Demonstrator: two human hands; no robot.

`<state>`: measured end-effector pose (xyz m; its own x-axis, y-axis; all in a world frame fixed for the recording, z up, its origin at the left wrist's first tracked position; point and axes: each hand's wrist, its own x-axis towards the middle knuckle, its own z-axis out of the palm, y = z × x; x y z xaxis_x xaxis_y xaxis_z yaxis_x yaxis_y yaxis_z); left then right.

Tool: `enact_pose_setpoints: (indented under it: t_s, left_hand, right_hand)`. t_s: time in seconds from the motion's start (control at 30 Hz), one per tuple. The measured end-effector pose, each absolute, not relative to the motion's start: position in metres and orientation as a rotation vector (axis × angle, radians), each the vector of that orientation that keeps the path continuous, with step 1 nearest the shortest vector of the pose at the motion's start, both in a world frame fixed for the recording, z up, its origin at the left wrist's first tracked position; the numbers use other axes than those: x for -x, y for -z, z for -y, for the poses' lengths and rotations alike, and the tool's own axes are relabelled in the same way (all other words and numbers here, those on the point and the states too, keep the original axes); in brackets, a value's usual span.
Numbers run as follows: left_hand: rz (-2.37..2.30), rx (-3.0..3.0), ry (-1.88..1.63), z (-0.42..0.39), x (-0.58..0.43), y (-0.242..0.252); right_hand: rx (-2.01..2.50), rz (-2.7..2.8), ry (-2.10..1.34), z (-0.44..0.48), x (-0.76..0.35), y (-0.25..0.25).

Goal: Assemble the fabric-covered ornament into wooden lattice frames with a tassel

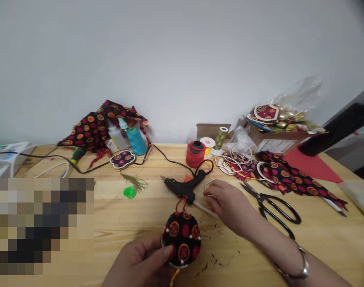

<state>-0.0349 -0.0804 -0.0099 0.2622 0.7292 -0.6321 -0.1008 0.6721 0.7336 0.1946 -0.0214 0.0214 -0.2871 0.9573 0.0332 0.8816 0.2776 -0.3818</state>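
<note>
My left hand [146, 257] grips a round fabric-covered pendant [182, 239] at its lower left edge, the thumb on its front. The fabric is black with red and orange circles and carries a few small white beads. A red cord loop [181, 204] comes out of its top and a yellow cord [175, 276] hangs below. My right hand [226, 205] reaches down just right of a black glue gun [182, 187], its fingers bent and close together over a small pale-rimmed thing [211, 183]. What the fingertips hold, if anything, is hidden. A white glue stick [204, 208] sticks out of the gun's back.
Black-handled scissors [268, 201] lie beside my right forearm. Behind are a red spool [195, 154], a teal thread cone [137, 141], a flower-shaped patch [122, 159] and patterned fabric [301, 177]. A green cap [129, 193] lies left. A filled cardboard box [274, 141] stands back right.
</note>
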Motion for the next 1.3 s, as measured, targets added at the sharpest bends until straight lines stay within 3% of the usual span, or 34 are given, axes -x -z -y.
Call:
enact_pose_setpoints:
  t_s: [0.3,0.5,0.63,0.7,0.87,1.0,1.3]
  left_hand:
    - [-1.243,-0.786,-0.569,0.081,0.044,0.01]
    - [-1.156,-0.86,-0.566,0.088,0.047,0.008]
    - [-1.141,-0.884,-0.536,0.09,0.047,0.006]
    - [-1.161,-0.878,-0.521,0.091,0.049,0.008]
    - [-1.223,-0.83,-0.519,0.091,0.056,0.013]
    - [-1.228,-0.826,-0.504,0.089,0.06,0.014]
    - [-1.258,-0.823,-0.507,0.092,0.061,0.023]
  right_hand:
    - [1.635,2.202,-0.744,0.039,-0.187,-0.019]
    - [1.431,1.682,-1.401,0.039,-0.168,-0.025]
    - [1.38,1.395,-1.603,0.03,-0.16,-0.024]
    - [1.364,1.503,-1.43,0.026,-0.16,-0.021]
    - [1.625,2.1,-0.407,0.021,-0.171,-0.006]
    - [1.526,2.534,0.089,0.015,-0.172,-0.003]
    - [1.25,2.891,0.269,-0.015,-0.156,-0.015]
